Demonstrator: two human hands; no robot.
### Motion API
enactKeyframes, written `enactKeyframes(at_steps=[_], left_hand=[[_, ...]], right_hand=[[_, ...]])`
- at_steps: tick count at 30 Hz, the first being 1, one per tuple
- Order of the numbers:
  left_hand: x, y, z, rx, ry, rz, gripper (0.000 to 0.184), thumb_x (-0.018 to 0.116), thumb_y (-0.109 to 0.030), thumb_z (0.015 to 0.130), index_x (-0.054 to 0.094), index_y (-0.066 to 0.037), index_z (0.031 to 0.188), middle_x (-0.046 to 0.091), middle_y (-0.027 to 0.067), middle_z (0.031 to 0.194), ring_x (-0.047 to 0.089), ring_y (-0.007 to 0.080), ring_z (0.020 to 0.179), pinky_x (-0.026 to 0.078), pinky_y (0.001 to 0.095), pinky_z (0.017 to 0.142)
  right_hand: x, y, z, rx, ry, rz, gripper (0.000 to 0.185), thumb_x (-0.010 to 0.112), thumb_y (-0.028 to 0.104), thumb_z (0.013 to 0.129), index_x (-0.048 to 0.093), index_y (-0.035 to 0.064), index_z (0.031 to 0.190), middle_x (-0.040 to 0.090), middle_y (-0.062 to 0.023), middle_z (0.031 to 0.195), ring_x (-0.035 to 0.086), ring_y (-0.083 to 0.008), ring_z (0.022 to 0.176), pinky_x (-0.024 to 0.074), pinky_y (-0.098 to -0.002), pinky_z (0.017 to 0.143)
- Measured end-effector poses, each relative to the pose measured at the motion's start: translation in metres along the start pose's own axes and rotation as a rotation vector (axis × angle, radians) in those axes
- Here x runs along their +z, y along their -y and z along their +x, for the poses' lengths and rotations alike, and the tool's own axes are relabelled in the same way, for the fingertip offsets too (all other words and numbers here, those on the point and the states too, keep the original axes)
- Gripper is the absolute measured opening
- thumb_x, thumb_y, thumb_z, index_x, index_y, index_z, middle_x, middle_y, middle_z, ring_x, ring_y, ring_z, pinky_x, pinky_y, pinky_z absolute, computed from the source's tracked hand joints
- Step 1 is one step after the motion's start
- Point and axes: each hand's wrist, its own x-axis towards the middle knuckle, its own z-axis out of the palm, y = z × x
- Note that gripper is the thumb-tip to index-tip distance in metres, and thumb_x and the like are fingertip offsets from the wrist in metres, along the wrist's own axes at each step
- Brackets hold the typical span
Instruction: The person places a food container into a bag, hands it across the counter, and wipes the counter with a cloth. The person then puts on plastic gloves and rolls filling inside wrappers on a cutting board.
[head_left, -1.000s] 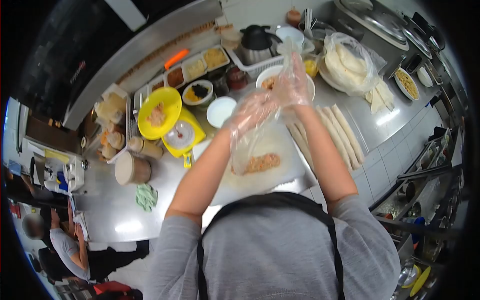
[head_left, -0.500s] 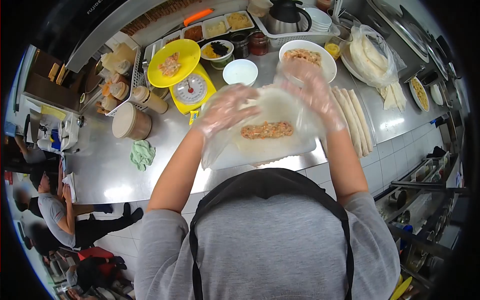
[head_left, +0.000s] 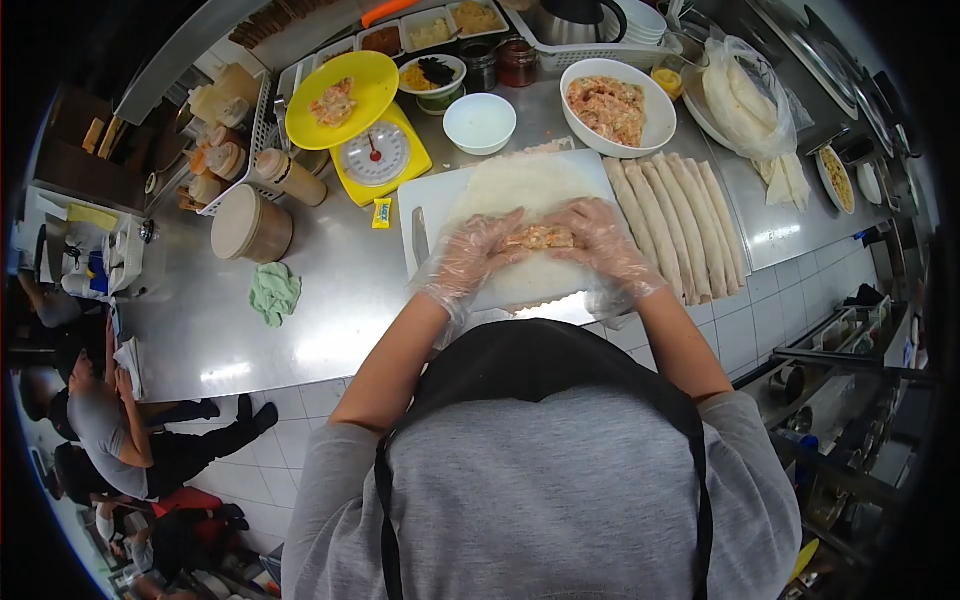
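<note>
A log of orange-flecked minced filling (head_left: 541, 238) lies across a thin pale wrapper sheet (head_left: 520, 185) on a white cutting board (head_left: 418, 200). My left hand (head_left: 474, 252), in a clear plastic glove, curls round the filling's left end. Round the right end is my right hand (head_left: 602, 240), gloved the same way. The fingers of both hands are bent against the filling and wrapper, and the thumbs are hard to make out. Several long pale rolls (head_left: 680, 225) lie side by side just right of my right hand.
A white bowl of minced filling (head_left: 612, 105) stands behind the rolls. Behind the board are an empty-looking white bowl (head_left: 480, 124) and a yellow scale (head_left: 376, 155). To the left are a lidded tub (head_left: 250, 224) and a green cloth (head_left: 275, 292). People stand at far left.
Both hands have come down from above the board onto the two ends of the filling and drawn closer together. The view has shifted slightly.
</note>
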Motion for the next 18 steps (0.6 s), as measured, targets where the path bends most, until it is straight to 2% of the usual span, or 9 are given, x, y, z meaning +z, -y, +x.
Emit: enactKeyframes(at_steps=[5, 8, 10, 11, 13, 14, 15, 16, 18], left_hand=[[-0.005, 0.022, -0.004, 0.022, 0.024, 0.076, 0.059, 0.071, -0.018, 0.075, 0.050, -0.013, 0.130, 0.062, 0.0082, 0.110, 0.052, 0.0256, 0.093, 0.041, 0.0389, 0.088], [-0.013, 0.010, -0.003, 0.036, 0.003, 0.065, 0.058, 0.071, -0.020, 0.075, 0.051, -0.012, 0.129, 0.062, 0.0081, 0.109, 0.052, 0.0253, 0.093, 0.041, 0.0389, 0.088], [-0.015, -0.005, 0.002, 0.022, -0.016, 0.031, 0.057, 0.071, -0.020, 0.075, 0.052, -0.011, 0.127, 0.062, 0.0083, 0.107, 0.053, 0.0256, 0.092, 0.041, 0.0389, 0.088], [-0.012, -0.014, 0.008, 0.193, -0.133, 0.043, 0.049, 0.071, -0.019, 0.074, 0.056, -0.010, 0.120, 0.062, 0.0083, 0.104, 0.054, 0.0263, 0.093, 0.042, 0.0389, 0.088], [-0.005, -0.017, 0.014, 0.363, -0.240, 0.047, 0.042, 0.071, -0.018, 0.074, 0.060, -0.008, 0.114, 0.063, 0.0083, 0.100, 0.055, 0.0270, 0.093, 0.042, 0.0390, 0.087], [0.000, -0.014, 0.019, 0.344, -0.117, 0.035, 0.035, 0.070, -0.017, 0.074, 0.062, -0.008, 0.107, 0.063, 0.0083, 0.098, 0.056, 0.0272, 0.094, 0.042, 0.0391, 0.088], [0.005, -0.013, 0.022, 0.326, 0.007, 0.023, 0.029, 0.070, -0.016, 0.074, 0.064, -0.007, 0.100, 0.063, 0.0083, 0.096, 0.056, 0.0274, 0.095, 0.042, 0.0393, 0.089], [0.011, -0.012, 0.024, 0.329, 0.014, 0.016, 0.029, 0.070, -0.016, 0.074, 0.064, -0.007, 0.100, 0.063, 0.0083, 0.096, 0.056, 0.0274, 0.095, 0.042, 0.0393, 0.089], [0.022, -0.011, 0.030, 0.248, 0.062, 0.113, 0.019, 0.070, -0.015, 0.075, 0.065, -0.006, 0.091, 0.062, 0.0079, 0.092, 0.056, 0.0272, 0.096, 0.043, 0.0389, 0.088]], right_hand=[[-0.003, -0.017, -0.007, 0.035, -0.009, -0.024, 0.041, 0.074, 0.022, 0.069, 0.063, 0.0170, 0.108, 0.054, -0.0086, 0.105, 0.049, -0.0290, 0.104, 0.0369, -0.0399, 0.094], [-0.005, -0.010, -0.009, 0.032, -0.070, -0.090, 0.042, 0.076, 0.018, 0.066, 0.064, 0.0157, 0.107, 0.055, -0.0064, 0.104, 0.051, -0.0278, 0.099, 0.0390, -0.0413, 0.088], [-0.013, 0.003, -0.008, 0.090, -0.138, -0.046, 0.039, 0.071, 0.020, 0.072, 0.063, 0.0161, 0.110, 0.054, -0.0095, 0.106, 0.048, -0.0291, 0.106, 0.0386, -0.0418, 0.093], [-0.016, 0.010, -0.005, 0.096, -0.141, -0.049, 0.039, 0.071, 0.020, 0.072, 0.063, 0.0161, 0.110, 0.054, -0.0095, 0.106, 0.048, -0.0291, 0.106, 0.0386, -0.0418, 0.093], [-0.018, 0.021, -0.003, 0.029, -0.170, 0.181, 0.030, 0.069, 0.017, 0.073, 0.065, 0.0130, 0.102, 0.056, -0.0078, 0.103, 0.050, -0.0279, 0.103, 0.0390, -0.0416, 0.092], [-0.015, 0.021, -0.003, 0.040, -0.171, 0.180, 0.030, 0.069, 0.017, 0.073, 0.065, 0.0130, 0.102, 0.056, -0.0078, 0.103, 0.050, -0.0279, 0.103, 0.0390, -0.0416, 0.092], [-0.013, 0.020, -0.003, 0.054, -0.080, 0.138, 0.026, 0.069, 0.016, 0.073, 0.065, 0.0114, 0.098, 0.057, -0.0069, 0.101, 0.051, -0.0274, 0.103, 0.0396, -0.0405, 0.092], [-0.012, 0.017, -0.003, 0.066, 0.009, 0.096, 0.021, 0.069, 0.014, 0.073, 0.066, 0.0098, 0.094, 0.058, -0.0060, 0.099, 0.052, -0.0269, 0.102, 0.0403, -0.0395, 0.092], [-0.006, 0.009, -0.009, 0.071, -0.060, 0.078, 0.019, 0.069, 0.012, 0.072, 0.066, 0.0089, 0.091, 0.059, -0.0059, 0.096, 0.053, -0.0268, 0.098, 0.0423, -0.0384, 0.089]])
